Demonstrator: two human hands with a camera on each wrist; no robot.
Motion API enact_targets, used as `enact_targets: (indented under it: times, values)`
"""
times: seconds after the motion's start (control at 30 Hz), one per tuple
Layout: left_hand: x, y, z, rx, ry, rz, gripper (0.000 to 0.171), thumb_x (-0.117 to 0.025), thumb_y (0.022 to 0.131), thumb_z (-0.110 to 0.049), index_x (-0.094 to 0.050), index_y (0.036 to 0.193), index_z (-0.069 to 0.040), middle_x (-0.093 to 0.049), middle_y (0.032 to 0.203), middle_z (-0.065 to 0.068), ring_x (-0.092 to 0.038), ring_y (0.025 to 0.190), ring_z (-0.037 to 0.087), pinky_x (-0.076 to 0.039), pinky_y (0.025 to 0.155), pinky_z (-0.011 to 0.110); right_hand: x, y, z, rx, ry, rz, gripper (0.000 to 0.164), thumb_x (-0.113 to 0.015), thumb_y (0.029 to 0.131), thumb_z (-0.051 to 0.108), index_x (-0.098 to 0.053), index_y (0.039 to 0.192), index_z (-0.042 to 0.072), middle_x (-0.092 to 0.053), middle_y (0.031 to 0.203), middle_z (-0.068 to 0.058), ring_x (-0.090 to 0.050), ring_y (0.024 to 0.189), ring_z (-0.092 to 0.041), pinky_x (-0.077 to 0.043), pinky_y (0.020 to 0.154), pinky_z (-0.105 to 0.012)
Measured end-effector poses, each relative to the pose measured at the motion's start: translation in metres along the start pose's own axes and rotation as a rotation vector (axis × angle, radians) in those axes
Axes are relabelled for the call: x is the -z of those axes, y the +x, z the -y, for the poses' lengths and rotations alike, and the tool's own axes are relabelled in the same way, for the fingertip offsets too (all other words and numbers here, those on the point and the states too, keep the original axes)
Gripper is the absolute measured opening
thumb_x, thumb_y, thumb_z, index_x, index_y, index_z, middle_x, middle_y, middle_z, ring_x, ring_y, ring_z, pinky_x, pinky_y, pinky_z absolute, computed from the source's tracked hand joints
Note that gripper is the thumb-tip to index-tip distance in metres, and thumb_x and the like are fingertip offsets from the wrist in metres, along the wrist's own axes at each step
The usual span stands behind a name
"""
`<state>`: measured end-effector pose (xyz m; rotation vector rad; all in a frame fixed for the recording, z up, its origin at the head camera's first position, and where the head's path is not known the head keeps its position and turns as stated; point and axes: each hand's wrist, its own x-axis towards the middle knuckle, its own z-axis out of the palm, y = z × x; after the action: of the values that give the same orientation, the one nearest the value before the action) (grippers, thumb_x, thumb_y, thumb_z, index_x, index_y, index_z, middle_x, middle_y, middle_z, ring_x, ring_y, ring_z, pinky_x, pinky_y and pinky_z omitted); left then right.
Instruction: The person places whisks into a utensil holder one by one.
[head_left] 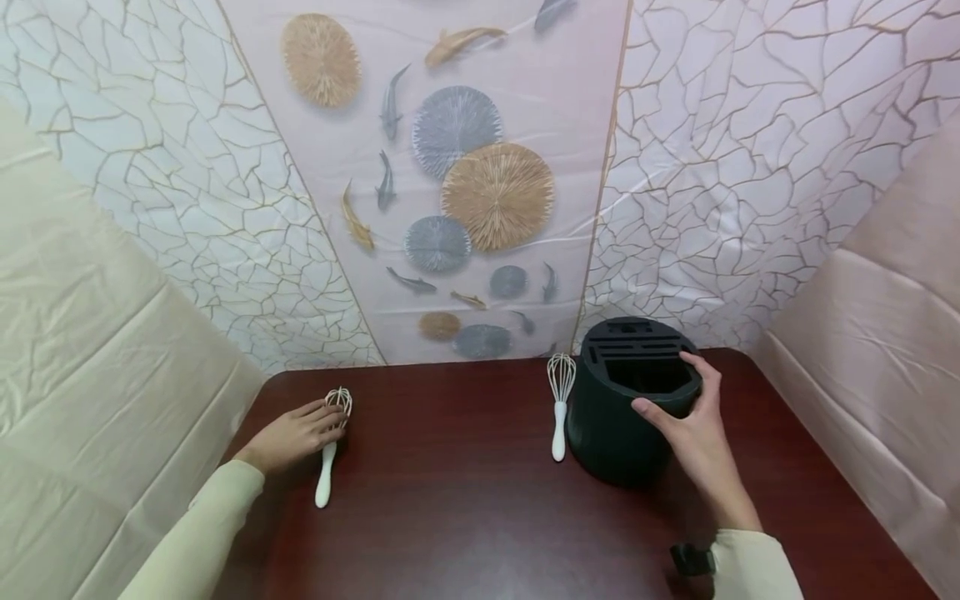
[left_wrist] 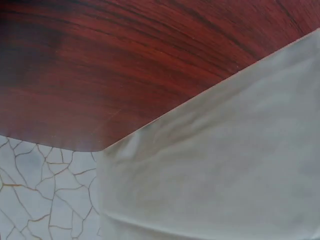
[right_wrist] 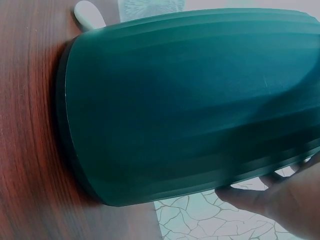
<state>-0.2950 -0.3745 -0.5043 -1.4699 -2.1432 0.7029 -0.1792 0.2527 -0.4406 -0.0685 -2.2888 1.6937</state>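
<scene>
A white whisk (head_left: 326,475) with a wire head lies on the table at the left. My left hand (head_left: 294,435) is over it, its fingers fairly straight across the wires and top of the handle; the thumb is hidden. Neither that hand nor its whisk shows in the left wrist view. My right hand (head_left: 703,429) grips the rim of a dark green utensil holder (head_left: 611,437), thumb at the near side and fingers at the right. The holder stands upright, with slots and a wide opening on its slanted top. The right wrist view shows its ribbed side (right_wrist: 190,105) and my fingers below.
A second white whisk (head_left: 559,425) lies just left of the holder, wires toward the back. The dark red wooden table (head_left: 450,500) ends at a patterned backdrop (head_left: 480,292). Pale cloth panels (head_left: 862,358) slope along both sides. A black band (head_left: 692,560) is at my right wrist.
</scene>
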Motion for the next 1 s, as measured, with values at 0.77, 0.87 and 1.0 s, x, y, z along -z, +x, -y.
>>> enact_targets:
  times: [0.77,0.87,1.0]
  values:
    - [0.043,0.179,-0.047,0.968,-0.868,0.040,0.084,-0.063,0.095,-0.070,-0.046,0.161,-0.020,-0.051,0.157,0.016,-0.051,0.141,0.041,-0.046,0.109,0.063,-0.001,0.000,0.000,0.002,-0.009,0.003,0.098,-0.079,0.097,0.026,-0.010,0.166,0.031,-0.009,0.172,-0.013,-0.019,0.153,-0.039,-0.021,0.118,-0.075]
    - [0.047,0.204,-0.056,1.090,-1.115,0.014,0.085,-0.062,0.096,-0.069,-0.045,0.161,-0.017,-0.051,0.158,0.016,-0.052,0.141,0.038,-0.046,0.111,0.060,-0.003,-0.001,0.000,0.001,0.002,0.004,0.097,-0.078,0.098,0.026,-0.009,0.166,0.033,-0.013,0.171,-0.015,-0.024,0.151,-0.039,-0.023,0.117,-0.073]
    - [0.052,0.241,-0.068,1.174,-1.407,-0.062,0.084,-0.061,0.096,-0.071,-0.048,0.158,-0.015,-0.059,0.149,0.016,-0.061,0.132,0.035,-0.051,0.107,0.054,-0.003,-0.001,0.000,0.002,0.007,-0.009,0.096,-0.078,0.098,0.025,-0.010,0.166,0.034,-0.018,0.169,-0.016,-0.029,0.148,-0.038,-0.027,0.116,-0.069]
